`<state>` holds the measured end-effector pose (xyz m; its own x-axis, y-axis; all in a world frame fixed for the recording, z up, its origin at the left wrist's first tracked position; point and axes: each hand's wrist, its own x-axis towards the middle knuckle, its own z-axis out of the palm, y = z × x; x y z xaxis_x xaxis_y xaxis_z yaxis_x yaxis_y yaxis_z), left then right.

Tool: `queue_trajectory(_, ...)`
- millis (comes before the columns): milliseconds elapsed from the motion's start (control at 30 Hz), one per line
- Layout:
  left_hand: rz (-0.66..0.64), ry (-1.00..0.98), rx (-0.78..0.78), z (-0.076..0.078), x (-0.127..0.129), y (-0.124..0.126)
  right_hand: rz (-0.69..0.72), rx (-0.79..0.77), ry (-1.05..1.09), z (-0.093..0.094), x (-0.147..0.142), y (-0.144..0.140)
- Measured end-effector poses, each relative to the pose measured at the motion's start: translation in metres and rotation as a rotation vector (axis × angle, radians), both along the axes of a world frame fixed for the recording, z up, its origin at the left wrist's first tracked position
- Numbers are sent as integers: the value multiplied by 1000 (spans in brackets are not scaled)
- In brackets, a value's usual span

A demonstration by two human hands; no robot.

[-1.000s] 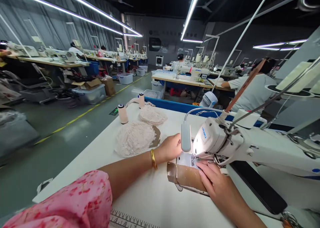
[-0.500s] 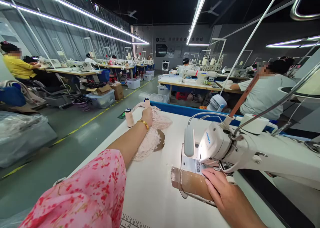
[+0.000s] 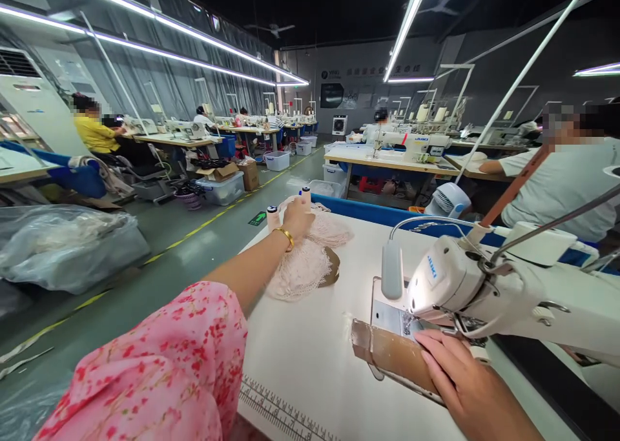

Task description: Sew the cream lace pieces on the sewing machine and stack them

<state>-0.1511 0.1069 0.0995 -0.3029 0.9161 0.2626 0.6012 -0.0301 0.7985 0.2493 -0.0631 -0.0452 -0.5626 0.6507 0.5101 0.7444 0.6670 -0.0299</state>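
Observation:
At the far left corner of the white sewing table (image 3: 314, 357), my left hand (image 3: 298, 220) is bent down with its fingers curled on pale pink lace fabric (image 3: 300, 273); its fingertips are partly hidden. Two thread spools, a left spool (image 3: 273, 219) and a right spool (image 3: 306, 199), stand close to that hand. A brown, rounded piece (image 3: 332, 266) shows from under the lace. My right hand (image 3: 455, 363) lies flat, fingers stretched over a brown strip with a clear covering (image 3: 394, 354), beside the needle area of the white sewing machine (image 3: 436, 273).
A grey lamp (image 3: 392, 272) hangs by the machine head. Ruler markings (image 3: 281, 412) run along the table's near edge. A blue cloth trough (image 3: 358, 215) borders the far side. A co-worker (image 3: 571, 183) sits at right. A bagged bin (image 3: 72, 247) stands on the floor at left.
The view has turned left, so the table and machine appear further right. My left hand stays at the lace by the spools, its fingers shifted slightly left. My right hand keeps its place.

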Motion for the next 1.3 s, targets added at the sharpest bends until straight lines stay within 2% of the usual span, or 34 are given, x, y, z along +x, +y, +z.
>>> queue_trajectory(167,-365,327,-118,0,-12,-86,-35,152,-35,-7,0,-2)
queue_trajectory(267,-484,481,-151,-8,-18,-135,53,272,-196,-5,6,-2)
queue_trajectory(367,-562,575,-165,-23,-20,-163,44,324,-368,5,14,-2)
queue_trajectory(500,-602,564,-163,-39,-18,-169,-127,398,-368,30,20,-5)
queue_trajectory(567,-600,506,-161,-42,-18,-167,-142,404,-370,39,23,-6)
queue_trajectory(633,-588,416,-170,-41,-20,-163,-107,395,-386,40,25,-7)
queue_trajectory(733,-552,217,-217,-36,-25,-157,-26,399,-361,33,26,-6)
queue_trajectory(833,-496,-31,-259,-27,-29,-153,101,386,-229,27,17,-7)
queue_trajectory(867,-478,-114,-264,-23,-28,-153,143,347,-151,28,11,-8)
queue_trajectory(933,-462,-269,-267,-12,-21,-156,195,168,43,31,-3,-13)
queue_trajectory(1000,-494,-407,-280,-2,-4,-163,245,-120,217,38,-20,-21)
queue_trajectory(1067,-581,-588,-320,3,20,-175,291,-416,334,47,-37,-31)
queue_trajectory(1100,-642,-793,-365,2,34,-183,280,-586,406,52,-45,-36)
queue_trajectory(1133,-696,-986,-415,0,47,-191,261,-742,536,56,-52,-39)
queue_trajectory(1167,-750,-1121,-449,-4,59,-199,281,-963,659,59,-58,-42)
queue_trajectory(1200,-794,-1231,-472,-10,70,-206,371,-1153,801,62,-63,-43)
queue_trajectory(1233,-825,-1319,-497,-17,79,-211,446,-1292,930,64,-66,-43)
queue_trajectory(1300,-852,-1432,-559,-32,91,-216,495,-1460,1134,66,-67,-43)
